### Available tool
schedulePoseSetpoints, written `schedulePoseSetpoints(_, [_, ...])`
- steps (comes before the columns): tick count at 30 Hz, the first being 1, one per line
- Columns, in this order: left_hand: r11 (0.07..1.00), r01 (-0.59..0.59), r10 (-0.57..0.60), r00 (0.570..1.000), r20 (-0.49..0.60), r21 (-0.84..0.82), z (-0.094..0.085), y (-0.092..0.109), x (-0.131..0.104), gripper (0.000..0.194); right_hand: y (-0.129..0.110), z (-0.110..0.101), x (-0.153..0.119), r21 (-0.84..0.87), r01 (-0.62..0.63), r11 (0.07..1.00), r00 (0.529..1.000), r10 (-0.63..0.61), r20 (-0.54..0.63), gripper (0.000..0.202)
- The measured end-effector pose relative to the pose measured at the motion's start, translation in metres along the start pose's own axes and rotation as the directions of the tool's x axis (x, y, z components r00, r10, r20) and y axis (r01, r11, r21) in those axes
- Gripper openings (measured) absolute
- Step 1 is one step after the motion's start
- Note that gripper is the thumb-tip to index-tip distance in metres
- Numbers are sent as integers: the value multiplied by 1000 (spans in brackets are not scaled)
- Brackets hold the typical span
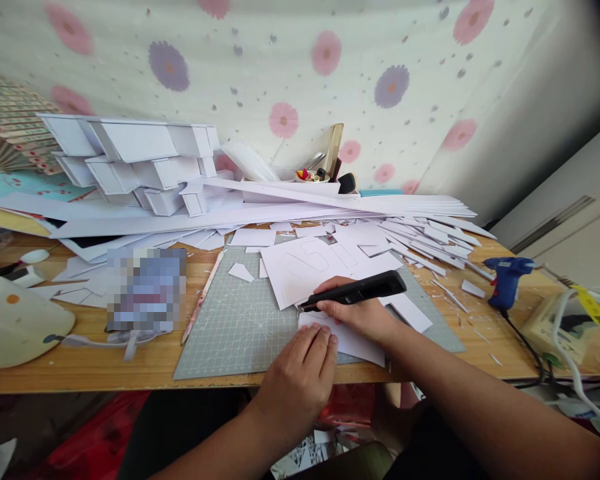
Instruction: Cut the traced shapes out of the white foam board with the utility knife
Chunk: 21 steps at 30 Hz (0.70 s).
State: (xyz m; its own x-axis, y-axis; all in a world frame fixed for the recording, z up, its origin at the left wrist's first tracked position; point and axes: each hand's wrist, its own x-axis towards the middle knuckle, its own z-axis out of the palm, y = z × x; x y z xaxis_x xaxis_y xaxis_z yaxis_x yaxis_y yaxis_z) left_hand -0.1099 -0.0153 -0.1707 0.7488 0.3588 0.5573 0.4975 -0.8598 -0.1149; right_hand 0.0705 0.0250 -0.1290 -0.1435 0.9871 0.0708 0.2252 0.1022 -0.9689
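Observation:
My right hand is closed round a black utility knife, its tip at the left edge of a small white board piece. My left hand presses flat on that piece, fingers side by side and stretched forward. Just beyond the blade a larger white sheet with faint pencil outlines lies on the grey-green cutting mat. Right of the knife, another white piece lies partly under my right forearm.
White board model stands at the back left. Long strips and scraps lie behind the mat. A blue glue gun with cable stands right. A blurred device and a cream container are left.

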Motion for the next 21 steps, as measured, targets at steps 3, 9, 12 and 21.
schedulePoseSetpoints(3, [1000, -1, 1, 1000, -12, -9, 1, 0, 0, 35, 1, 0, 0, -3, 3, 1000, 1000, -3, 1, 20])
schedulePoseSetpoints(9, [999, 9, -10, 999, -39, -38, -3, -1, 4, 34, 1, 0, 2, 6, 11, 1000, 1000, -11, 0, 21])
schedulePoseSetpoints(12, [974, -78, 49, 989, -138, -215, -9, -2, 3, 26, 1, -1, 1, 44, -52, 998, 999, 52, -6, 23])
schedulePoseSetpoints(21, [854, 18, -192, 939, -284, -520, -29, -12, -12, 28, 5, -1, 1, 173, -75, 982, 995, 85, -51, 25])
